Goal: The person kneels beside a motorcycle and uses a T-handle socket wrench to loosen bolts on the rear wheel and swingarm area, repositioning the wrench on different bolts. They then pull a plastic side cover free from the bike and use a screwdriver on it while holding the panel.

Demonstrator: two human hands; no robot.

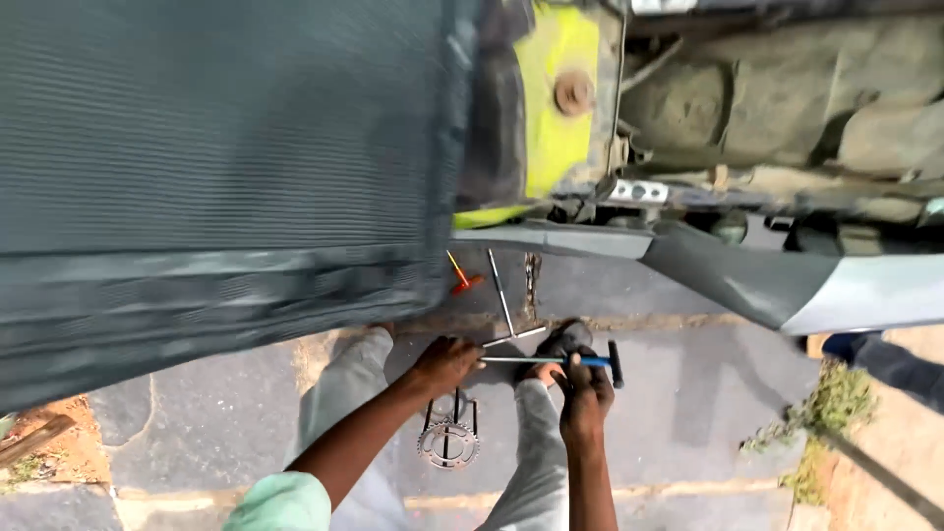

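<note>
Both hands grip a blue-handled T-wrench (551,361) held level over the paving: left hand (444,364) on the shaft, right hand (587,393) around the handle. A slip could drop it onto the sprocket (448,444) below.

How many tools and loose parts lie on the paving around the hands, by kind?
Blue-handled T-wrench, held by left hand and right hand: 1
Bare metal T-wrench: 1
Red-handled screwdriver: 1
Sprocket: 1
Total: 4
</note>
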